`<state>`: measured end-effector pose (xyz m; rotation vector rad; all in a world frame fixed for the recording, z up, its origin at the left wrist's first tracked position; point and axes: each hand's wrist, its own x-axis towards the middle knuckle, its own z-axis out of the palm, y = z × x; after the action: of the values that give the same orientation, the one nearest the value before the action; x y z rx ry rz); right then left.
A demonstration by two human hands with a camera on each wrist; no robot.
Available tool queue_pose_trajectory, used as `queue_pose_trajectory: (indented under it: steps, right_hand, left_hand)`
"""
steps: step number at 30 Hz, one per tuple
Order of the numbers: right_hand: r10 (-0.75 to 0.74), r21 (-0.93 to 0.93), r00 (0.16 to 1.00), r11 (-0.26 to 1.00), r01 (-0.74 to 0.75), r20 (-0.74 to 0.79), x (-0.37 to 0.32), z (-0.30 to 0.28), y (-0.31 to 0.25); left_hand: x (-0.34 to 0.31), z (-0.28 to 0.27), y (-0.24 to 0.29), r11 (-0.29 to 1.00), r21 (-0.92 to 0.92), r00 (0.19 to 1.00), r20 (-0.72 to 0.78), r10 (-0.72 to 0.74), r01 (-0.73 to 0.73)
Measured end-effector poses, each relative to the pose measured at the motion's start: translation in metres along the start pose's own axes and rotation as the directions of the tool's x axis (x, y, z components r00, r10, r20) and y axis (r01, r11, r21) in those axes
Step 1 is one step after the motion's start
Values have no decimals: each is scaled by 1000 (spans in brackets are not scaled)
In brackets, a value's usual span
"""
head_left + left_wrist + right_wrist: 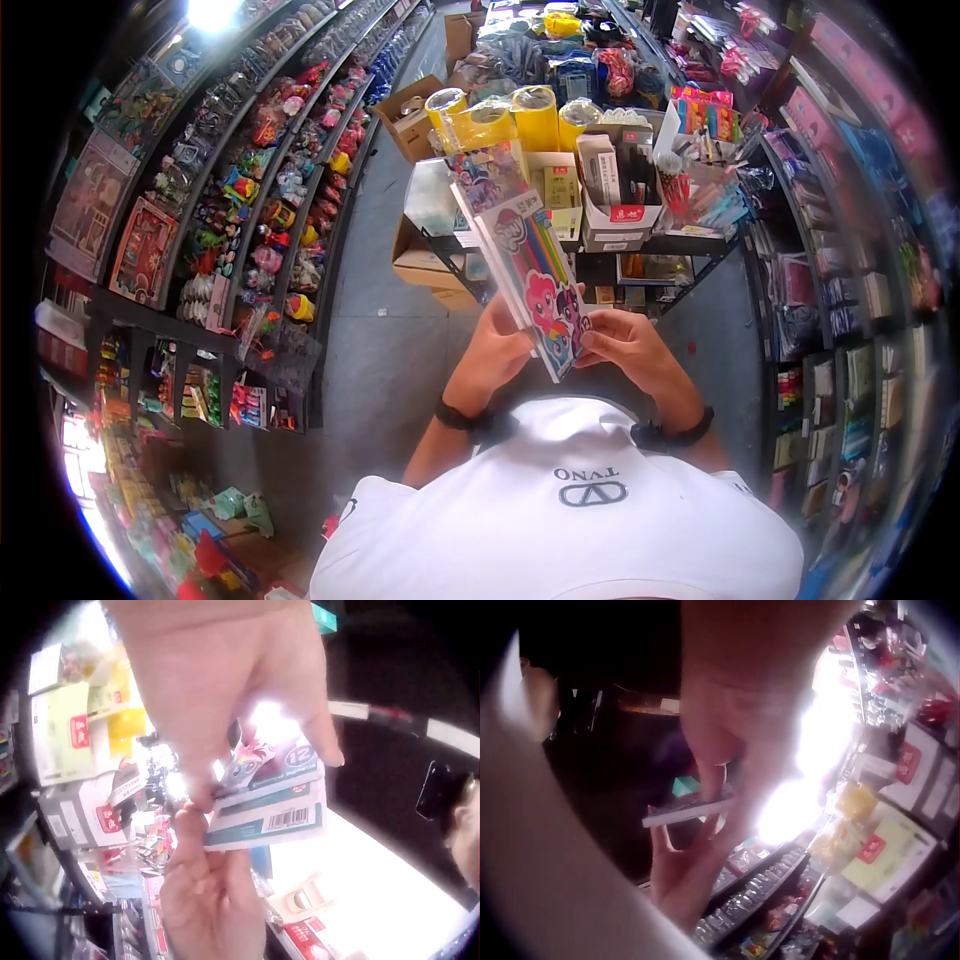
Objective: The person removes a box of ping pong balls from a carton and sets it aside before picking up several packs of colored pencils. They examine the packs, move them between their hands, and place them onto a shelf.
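Note:
Flat picture boxes with cartoon ponies and coloured pencils point(545, 275) are held tilted in front of the chest, at least two stacked together. The left hand point(497, 345) grips their left side, thumb near the lower edge. On the right side, the right hand point(630, 345) pinches the front box near its lower corner. In the left wrist view the box ends point(285, 817) show a barcode and the number 12, between the left hand point(232, 697) and the right hand point(214, 900). The right wrist view shows a box edge-on point(690, 810), with the right hand point(742, 742) on it.
A rack ahead holds open cartons point(620, 215), yellow rolls point(535, 115) and a box of pens point(700, 200). Shelves of small packaged toys point(265, 220) line the left side, and shelves of stationery point(810, 300) the right. Grey floor point(370, 340) lies between.

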<state>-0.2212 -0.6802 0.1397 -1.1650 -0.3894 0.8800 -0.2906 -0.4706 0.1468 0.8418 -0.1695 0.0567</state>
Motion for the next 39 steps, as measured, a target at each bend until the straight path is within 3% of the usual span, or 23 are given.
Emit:
queue_pose_trajectory:
  steps: [2,5,9,12,15,18,22,39]
  right_hand:
    - [-33,-27,999,999,32,-22,1,-6,6]
    - [-131,137,989,981,139,-70,-7,-12,-1]
    - [-276,23,938,958,287,-210,-6,-16,3]
    - [-304,10,919,948,317,-250,-5,-15,5]
    - [-344,-35,893,937,349,-290,-7,-15,7]
    - [-409,-100,846,911,401,-341,-7,-19,13]
    - [-426,-155,803,904,399,-417,-7,-24,12]
    - [-425,-172,762,903,393,-488,-4,-25,11]
  left_hand:
    - [-5,-8,-3,999,53,995,-101,-4,9]
    - [1,-16,-1,966,213,972,-149,181,-147]
    - [-1,-30,-3,943,195,908,-275,316,-269]
    - [4,-43,0,975,102,904,-367,220,-196]
    - [0,-35,9,983,19,922,-342,179,-183]
    - [-1,-28,9,978,194,895,-420,154,-77]
    - [-5,-23,12,965,262,881,-455,128,-6]
    - [-11,-30,19,924,382,923,-363,130,21]
